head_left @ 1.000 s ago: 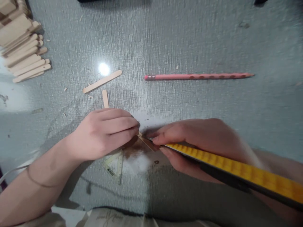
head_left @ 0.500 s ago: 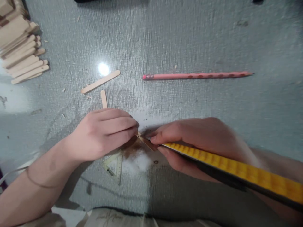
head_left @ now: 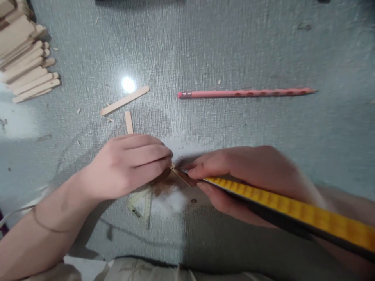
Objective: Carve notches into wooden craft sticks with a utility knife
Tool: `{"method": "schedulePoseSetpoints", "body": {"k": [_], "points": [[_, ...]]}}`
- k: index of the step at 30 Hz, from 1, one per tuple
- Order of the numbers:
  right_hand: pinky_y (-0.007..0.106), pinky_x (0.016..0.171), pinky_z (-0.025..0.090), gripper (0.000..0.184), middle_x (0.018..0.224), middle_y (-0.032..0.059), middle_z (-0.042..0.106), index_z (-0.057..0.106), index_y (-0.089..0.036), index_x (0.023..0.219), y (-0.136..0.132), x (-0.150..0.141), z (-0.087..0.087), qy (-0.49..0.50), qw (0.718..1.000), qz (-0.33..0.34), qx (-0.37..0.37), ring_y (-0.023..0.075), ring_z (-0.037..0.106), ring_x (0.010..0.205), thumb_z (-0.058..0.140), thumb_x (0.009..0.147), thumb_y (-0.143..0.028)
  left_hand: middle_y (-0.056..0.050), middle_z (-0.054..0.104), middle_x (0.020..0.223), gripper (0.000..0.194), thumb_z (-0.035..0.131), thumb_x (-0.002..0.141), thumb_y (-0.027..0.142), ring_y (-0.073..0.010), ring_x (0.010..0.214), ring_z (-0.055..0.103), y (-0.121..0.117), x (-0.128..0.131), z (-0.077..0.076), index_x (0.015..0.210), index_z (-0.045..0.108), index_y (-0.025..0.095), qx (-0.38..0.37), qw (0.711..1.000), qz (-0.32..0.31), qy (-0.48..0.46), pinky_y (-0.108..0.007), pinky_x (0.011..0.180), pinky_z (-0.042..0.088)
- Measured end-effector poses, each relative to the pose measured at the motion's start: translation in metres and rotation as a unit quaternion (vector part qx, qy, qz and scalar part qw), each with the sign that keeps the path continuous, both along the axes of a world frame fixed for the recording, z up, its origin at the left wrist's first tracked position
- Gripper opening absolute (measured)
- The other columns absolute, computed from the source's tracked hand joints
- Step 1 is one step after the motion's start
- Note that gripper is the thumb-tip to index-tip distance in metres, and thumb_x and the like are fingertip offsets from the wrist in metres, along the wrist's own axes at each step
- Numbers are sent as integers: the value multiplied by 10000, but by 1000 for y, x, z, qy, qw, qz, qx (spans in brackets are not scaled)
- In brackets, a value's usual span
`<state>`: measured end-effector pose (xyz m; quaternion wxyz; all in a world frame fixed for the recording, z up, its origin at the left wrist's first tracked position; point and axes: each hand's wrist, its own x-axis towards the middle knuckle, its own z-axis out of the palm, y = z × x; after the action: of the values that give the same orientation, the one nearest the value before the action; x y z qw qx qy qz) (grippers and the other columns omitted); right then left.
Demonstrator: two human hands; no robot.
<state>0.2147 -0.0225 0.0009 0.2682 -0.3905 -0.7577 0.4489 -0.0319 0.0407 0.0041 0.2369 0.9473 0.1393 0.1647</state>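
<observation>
My left hand (head_left: 129,164) lies closed on a wooden craft stick (head_left: 129,121), pressing it down on a clear set square (head_left: 142,205); only the stick's far end shows beyond my fingers. My right hand (head_left: 249,175) is wrapped round a yellow and black utility knife (head_left: 293,216). The knife's blade tip (head_left: 181,175) meets the stick right at my left fingertips. Both hands rest on a grey textured table (head_left: 205,47).
A pink pencil (head_left: 247,93) lies flat beyond my right hand. One loose craft stick (head_left: 125,100) lies above my left hand. A pile of craft sticks (head_left: 25,58) sits at the far left. Small wood chips are scattered about.
</observation>
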Motion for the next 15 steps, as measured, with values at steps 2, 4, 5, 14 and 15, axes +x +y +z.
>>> {"method": "schedulePoseSetpoints", "body": {"k": [2,4,5,14,15], "points": [[245,540,546,145,818,-28,754,561,-261,991,1,1,2,-8,1000,-20,16,138,731,693,552,878,-171,-97,731,1008,57,637,915,142,-232,953,693,0,0,-1,967,652,122,0,1000,-1,11,-362,789,606],[232,507,542,122,767,-32,748,573,-258,979,0,2,3,-10,998,-52,26,140,731,669,565,883,-183,-98,723,988,76,649,911,164,-237,926,681,-1,0,-1,972,650,118,6,1000,1,24,-376,771,592],[232,497,546,115,742,-32,743,580,-258,977,-1,2,4,-10,997,-77,27,147,734,665,574,886,-187,-96,718,973,91,658,904,168,-235,902,674,-1,0,-1,979,651,116,12,999,4,31,-376,752,582],[263,666,641,174,992,66,758,622,-212,1024,-8,7,7,-24,984,-124,124,201,761,846,622,858,-160,-87,707,896,115,570,922,108,-175,752,629,-16,6,2,986,666,98,19,993,110,25,-317,646,531],[251,658,641,169,989,71,758,618,-201,1017,-7,6,7,-26,986,-102,126,198,762,853,633,856,-150,-85,705,893,120,574,924,113,-173,751,632,-17,6,2,992,672,101,19,993,119,22,-315,648,531]]}}
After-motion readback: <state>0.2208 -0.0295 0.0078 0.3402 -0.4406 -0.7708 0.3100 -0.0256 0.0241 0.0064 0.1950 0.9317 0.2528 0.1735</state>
